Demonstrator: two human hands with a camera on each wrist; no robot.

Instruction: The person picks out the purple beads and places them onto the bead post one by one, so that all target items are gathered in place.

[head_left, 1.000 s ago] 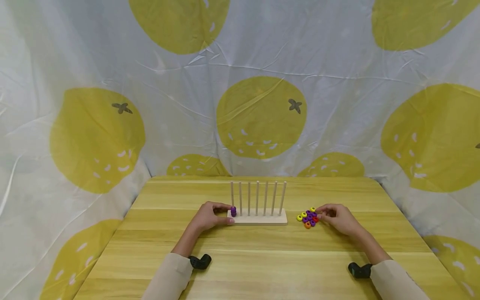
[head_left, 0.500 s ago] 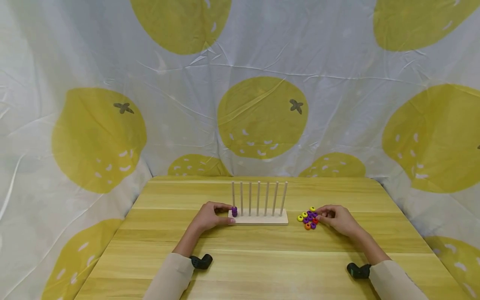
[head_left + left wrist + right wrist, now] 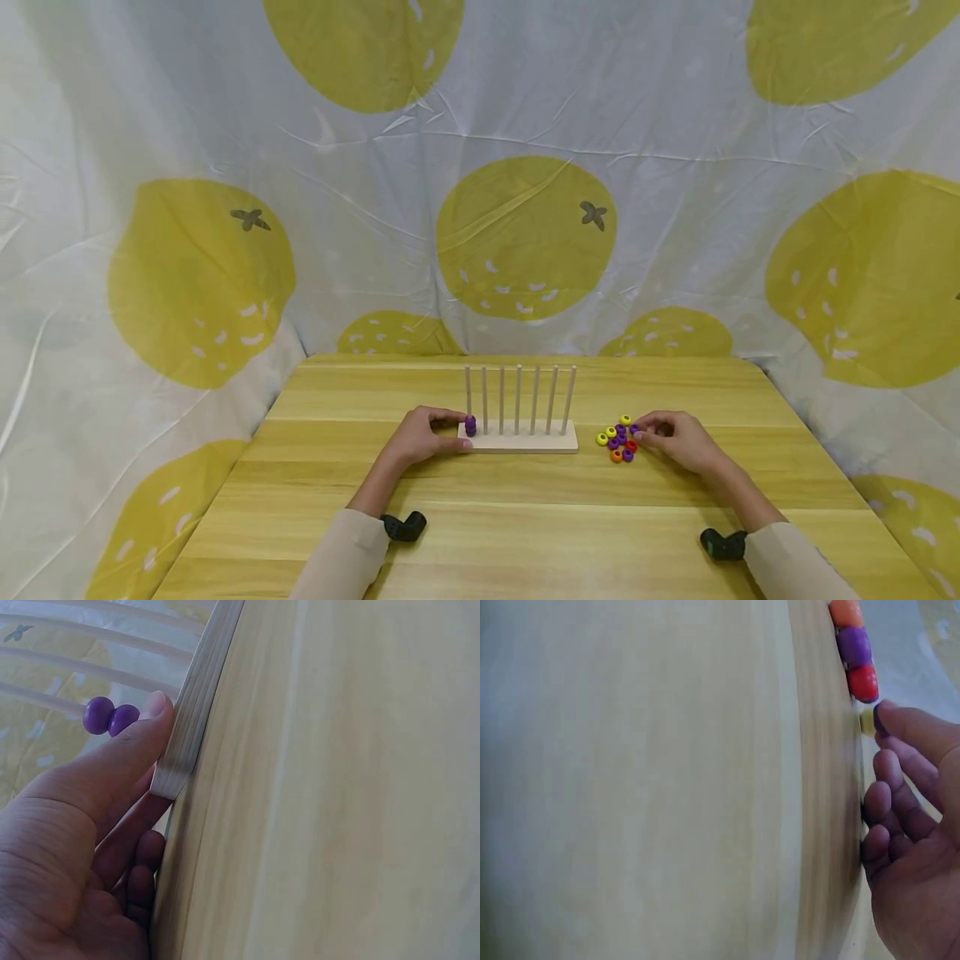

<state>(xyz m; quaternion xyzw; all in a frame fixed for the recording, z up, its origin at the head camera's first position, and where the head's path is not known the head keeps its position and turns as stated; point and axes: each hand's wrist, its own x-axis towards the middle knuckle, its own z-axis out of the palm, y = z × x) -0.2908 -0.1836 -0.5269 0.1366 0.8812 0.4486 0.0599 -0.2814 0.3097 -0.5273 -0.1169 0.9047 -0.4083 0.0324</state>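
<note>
My left hand [image 3: 422,435] grips the left end of a pale wooden peg board [image 3: 525,437], thumb on its front edge and fingers toward the back. Several thin upright pegs stand in a row on it. Purple beads [image 3: 111,716] are stacked low on the leftmost peg, just above the left thumb. At the right, my right hand [image 3: 678,437] pinches a purple bead [image 3: 634,429] between thumb and index finger at the edge of a bead pile. In the right wrist view that bead [image 3: 880,720] is mostly hidden behind the thumb tip; the other fingers are loosely curled.
Loose beads lie together right of the board: yellow [image 3: 602,439], orange [image 3: 617,456], red [image 3: 632,447] and several purple ones [image 3: 627,456]. They rest on a wood-grain table [image 3: 525,533]. A lemon-print cloth [image 3: 525,242] hangs behind. Black wrist devices [image 3: 405,527] sit at both cuffs.
The purple bead at my right fingertips has shifted slightly right, away from its neighbours. My left hand keeps its hold on the board; the head view has drifted slightly.
</note>
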